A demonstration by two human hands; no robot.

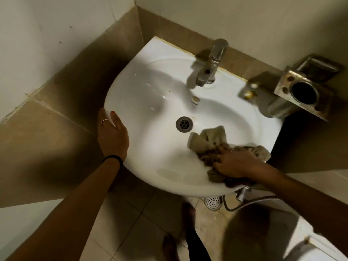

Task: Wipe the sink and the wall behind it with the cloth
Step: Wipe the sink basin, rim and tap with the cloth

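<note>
- The cloth (211, 147), beige and bunched, is seen at lower right of the frame, lying on the inner slope and front-right rim of the sink (150, 87).
- The right hand (235, 162) is laid on top of the cloth, fingers spread and bent over the folds, pressing it against the porcelain; part of the cloth trails toward the drain (184, 124), part hangs over the rim.
- The left hand (111, 132) is set on the sink's left rim at mid-left of the frame, thumb on top, fingers hooked round the outer edge; it grips the rim as a brace, nothing else is held.
- Step judged in hand: wiping the bowl's near-right side. The wall (244, 21) behind the tap (211, 63), across the top of the frame, is judged not yet reached.
- For a good pass, the cloth would best be flattened under the palm so more fabric meets the surface; a bunched wad wipes only a narrow track.
- Strokes are best drawn from rim down toward the drain, so dirt is gathered low.
- Yellowish marks are noted near the overflow hole (195, 99) and round the tap base; firmer pressure is probably needed there.
- The metal holder (303, 91) at upper right sits close beside the sink; snagging of the cloth on its corners should be guarded against.
</note>
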